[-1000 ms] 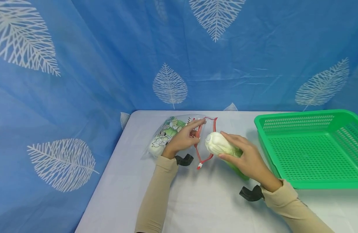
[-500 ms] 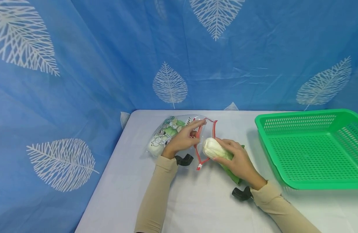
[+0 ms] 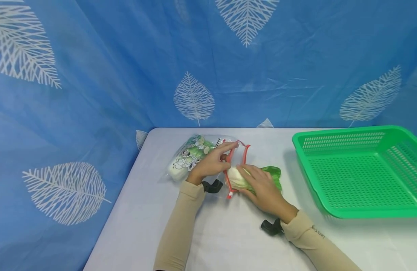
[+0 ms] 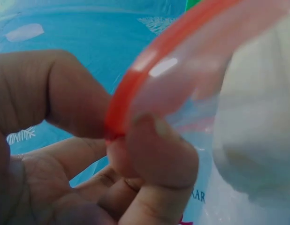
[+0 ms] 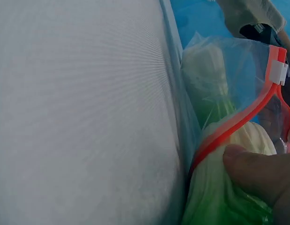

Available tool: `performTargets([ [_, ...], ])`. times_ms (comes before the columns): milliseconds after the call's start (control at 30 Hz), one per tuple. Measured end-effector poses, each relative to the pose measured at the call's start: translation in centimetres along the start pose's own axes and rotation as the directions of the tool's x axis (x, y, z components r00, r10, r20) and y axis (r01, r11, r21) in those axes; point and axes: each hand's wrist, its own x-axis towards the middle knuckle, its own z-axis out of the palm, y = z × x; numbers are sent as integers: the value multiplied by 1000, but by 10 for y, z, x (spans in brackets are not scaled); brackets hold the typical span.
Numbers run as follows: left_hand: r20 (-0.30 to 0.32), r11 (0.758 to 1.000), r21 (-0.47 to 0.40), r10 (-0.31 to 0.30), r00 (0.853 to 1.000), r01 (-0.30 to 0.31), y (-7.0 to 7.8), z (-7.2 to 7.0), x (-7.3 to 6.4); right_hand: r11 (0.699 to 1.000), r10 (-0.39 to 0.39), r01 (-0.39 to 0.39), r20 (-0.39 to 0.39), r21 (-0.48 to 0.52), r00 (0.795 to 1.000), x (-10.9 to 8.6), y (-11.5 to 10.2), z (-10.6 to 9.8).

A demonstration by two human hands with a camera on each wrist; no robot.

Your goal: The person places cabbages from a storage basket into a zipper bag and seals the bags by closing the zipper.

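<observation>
A clear zip bag (image 3: 186, 156) with cartoon print lies at the back left of the table, a pale-and-green vegetable inside it. With thumb and finger my left hand (image 3: 211, 163) pinches the bag's red zip edge (image 4: 124, 101), and the mouth stands parted. My right hand (image 3: 262, 188) grips a Chinese cabbage (image 5: 215, 197) from above, thumb along its side. The cabbage's white base is inside the red mouth, while its green leaves (image 3: 274, 175) stick out to the right. A white slider (image 5: 278, 72) sits at the zip's near corner.
A green plastic basket (image 3: 315, 195) with perforated walls stands on the right of the white-covered table (image 3: 228, 241). Blue cloth (image 3: 279, 86) with white leaf print hangs behind the table and along its left side.
My right hand has moved left with the cabbage, bringing its white base from beside the bag into the mouth. The left hand keeps its pinch on the zip edge.
</observation>
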Motion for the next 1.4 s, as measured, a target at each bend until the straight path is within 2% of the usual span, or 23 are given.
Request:
performTargets([
  [100,3,1000,-15,4,1000,-4,-1,-2,0,999,-15,14,6,32,1000,2,2,-11],
  [300,20,1000,-17,21,1000,-21,0,-4,2,993,-32,43,-98,113,995,5,10,-48],
  [367,22,1000,-18,19,1000,-19,-1,-5,2,992,-17,29,-93,122,996,4,13,-51],
  [533,15,999,-33,18,1000,-17,-2,-7,-1,993,24,-27,33,115,999,-2,18,-36],
  [600,18,999,-32,22,1000,-21,-2,-7,-2,993,36,-41,46,112,998,-7,22,-28],
  [800,28,999,-25,22,999,-21,-2,-5,-3,991,23,-18,-38,131,999,-21,41,-14],
  [1000,33,999,-1,33,999,-33,-4,-5,-2,990,-1,14,-93,138,996,-26,55,-5],
  [1200,37,999,13,50,998,-51,-5,-4,-1,989,17,4,-135,148,991,-27,59,-2],
  [1400,48,998,36,47,998,-48,-4,-4,-2,978,46,-14,-150,207,988,-29,59,0],
])
